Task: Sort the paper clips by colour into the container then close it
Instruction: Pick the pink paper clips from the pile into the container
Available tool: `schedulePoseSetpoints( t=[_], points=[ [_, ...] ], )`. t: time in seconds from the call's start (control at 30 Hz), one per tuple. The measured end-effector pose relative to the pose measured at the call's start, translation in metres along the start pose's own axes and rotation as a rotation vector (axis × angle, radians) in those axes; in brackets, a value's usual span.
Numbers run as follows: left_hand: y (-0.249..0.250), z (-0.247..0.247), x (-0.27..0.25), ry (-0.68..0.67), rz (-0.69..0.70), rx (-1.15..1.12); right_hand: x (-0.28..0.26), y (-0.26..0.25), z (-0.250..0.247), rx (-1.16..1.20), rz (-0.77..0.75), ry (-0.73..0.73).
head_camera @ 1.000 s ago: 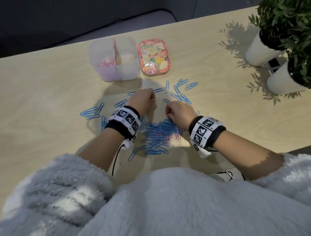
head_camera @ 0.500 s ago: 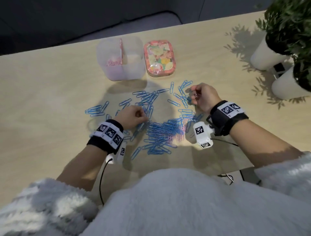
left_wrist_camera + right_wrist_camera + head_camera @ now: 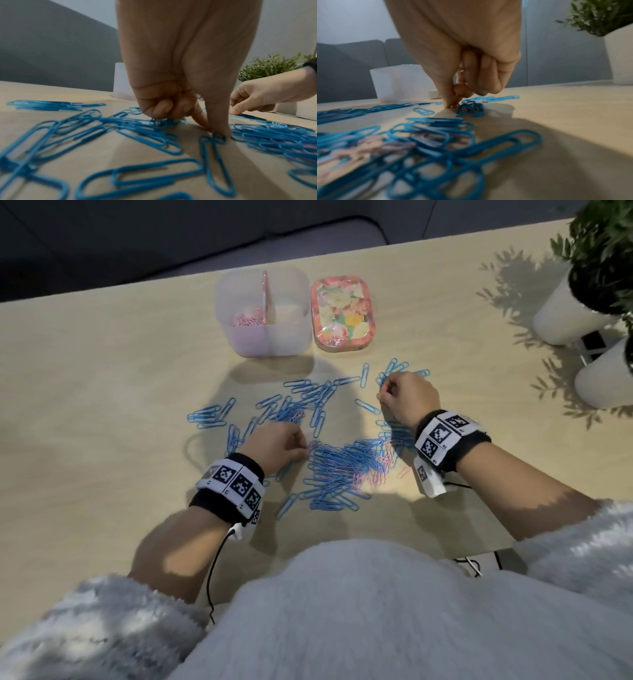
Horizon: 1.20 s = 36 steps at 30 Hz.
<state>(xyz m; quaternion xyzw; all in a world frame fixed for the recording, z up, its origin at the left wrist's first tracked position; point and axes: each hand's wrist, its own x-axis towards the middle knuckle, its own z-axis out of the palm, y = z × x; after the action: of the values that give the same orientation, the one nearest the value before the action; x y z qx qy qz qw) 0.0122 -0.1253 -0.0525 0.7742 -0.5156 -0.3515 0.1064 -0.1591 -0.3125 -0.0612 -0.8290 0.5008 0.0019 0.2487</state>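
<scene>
Blue paper clips (image 3: 342,474) lie heaped and scattered on the table, with a few pink clips (image 3: 387,462) mixed into the heap's right side. The translucent container (image 3: 294,337) stands at the back; its left compartment holds pink clips (image 3: 246,320). Its floral lid (image 3: 342,313) lies to its right. My left hand (image 3: 305,446) is at the heap's left edge. Its thumb and forefinger pinch a blue clip (image 3: 218,138) against the table, the other fingers curled. My right hand (image 3: 383,392), fingers curled, pinches a small upright bunch of blue clips (image 3: 469,108) at the far right.
Two white plant pots (image 3: 568,320) stand at the table's right edge, close to my right hand. Cables hang off the near edge (image 3: 472,566). My fluffy sleeves and body cover the near side. Bare tabletop (image 3: 102,405) lies to the left.
Both hands moved apart from the middle of the heap: the right went out to the far-right scatter, the left to the heap's left edge, where it now pinches a clip.
</scene>
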Motion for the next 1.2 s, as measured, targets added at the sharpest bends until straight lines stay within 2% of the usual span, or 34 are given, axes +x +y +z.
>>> schedulePoseSetpoints(
  t=[0.07, 0.13, 0.23, 0.33, 0.4, 0.5, 0.57, 0.6, 0.67, 0.73, 0.87, 1.0, 1.03, 1.1, 1.2],
  points=[
    [0.0, -0.001, -0.001, -0.028, -0.01, 0.017, -0.002, 0.0, -0.001, -0.049, -0.02, -0.028],
    [-0.002, -0.005, -0.003, -0.037, -0.018, -0.001, -0.006, -0.001, -0.001, 0.004, -0.023, -0.066],
    [-0.006, -0.013, -0.006, 0.041, -0.059, -0.027, -0.007, -0.004, 0.0, 0.322, -0.002, -0.123],
    [-0.012, -0.017, -0.007, 0.119, -0.099, 0.067, -0.012, -0.018, 0.002, 0.728, 0.027, -0.229],
    [-0.01, -0.016, -0.005, 0.177, -0.118, 0.071, -0.017, -0.033, 0.005, 0.797, 0.07, -0.327],
    [-0.002, -0.015, 0.003, 0.288, -0.139, 0.052, -0.028, -0.058, 0.01, 0.714, 0.125, -0.489],
    [0.001, -0.016, 0.009, 0.309, -0.156, 0.075, -0.034, -0.071, 0.017, 0.672, 0.14, -0.538],
    [0.0, -0.017, 0.012, 0.304, -0.169, 0.088, -0.036, -0.075, 0.02, 0.619, 0.079, -0.521],
    [-0.004, -0.019, 0.014, 0.303, -0.198, 0.102, -0.037, -0.078, 0.028, 0.419, -0.156, -0.471],
    [-0.012, -0.023, 0.013, 0.317, -0.232, 0.092, -0.04, -0.078, 0.034, 0.204, -0.318, -0.476],
    [-0.014, -0.025, 0.01, 0.343, -0.204, 0.084, -0.044, -0.076, 0.042, -0.022, -0.453, -0.453],
    [0.0, -0.017, 0.018, 0.313, -0.112, 0.15, -0.043, -0.076, 0.041, -0.122, -0.467, -0.475],
    [0.001, -0.016, 0.021, 0.303, -0.103, 0.172, -0.043, -0.075, 0.04, -0.087, -0.462, -0.487],
    [0.002, -0.017, 0.025, 0.284, -0.099, 0.201, -0.042, -0.071, 0.035, 0.132, -0.407, -0.512],
    [0.005, -0.017, 0.027, 0.244, -0.09, 0.214, -0.04, -0.065, 0.024, 0.616, -0.133, -0.54]
  ],
)
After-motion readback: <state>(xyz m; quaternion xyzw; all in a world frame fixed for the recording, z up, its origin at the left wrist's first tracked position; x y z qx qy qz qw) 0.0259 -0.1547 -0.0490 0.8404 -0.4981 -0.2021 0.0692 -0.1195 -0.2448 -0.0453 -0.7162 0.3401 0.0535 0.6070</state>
